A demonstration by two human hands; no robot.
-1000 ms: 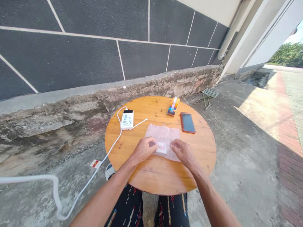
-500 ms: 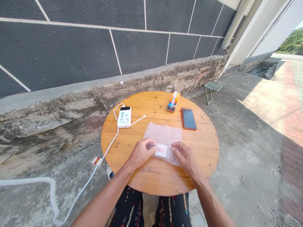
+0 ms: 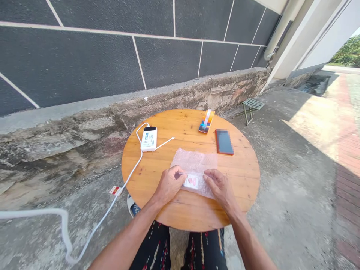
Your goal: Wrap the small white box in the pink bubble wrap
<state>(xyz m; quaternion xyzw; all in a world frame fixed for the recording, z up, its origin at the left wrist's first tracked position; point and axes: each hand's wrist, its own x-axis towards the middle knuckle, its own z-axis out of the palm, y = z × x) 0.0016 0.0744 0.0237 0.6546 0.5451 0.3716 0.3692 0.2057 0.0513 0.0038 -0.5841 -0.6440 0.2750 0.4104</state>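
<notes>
A sheet of pinkish bubble wrap (image 3: pixel 194 160) lies on the round wooden table (image 3: pixel 146 187). On its near part rests a small white box with red print (image 3: pixel 191 181), seemingly under a layer of the wrap. My left hand (image 3: pixel 170 183) pinches the wrap at the box's left end, thumb and fingers closed. To the right of the box, my right hand (image 3: pixel 219 183) grips the wrap between thumb and fingertips. Both hands are low, close to the tabletop.
A white power bank (image 3: pixel 149 138) with white cables sits at the table's left. At the back right stand an orange tape dispenser (image 3: pixel 206 122) and a phone with a red edge (image 3: pixel 224 141). A folding stool (image 3: pixel 250 107) is on the concrete beyond, near the wall.
The far part of the bubble wrap sits slightly lower, towards me. Both hands keep their hold on it, almost unmoved. The view has shifted a little.
</notes>
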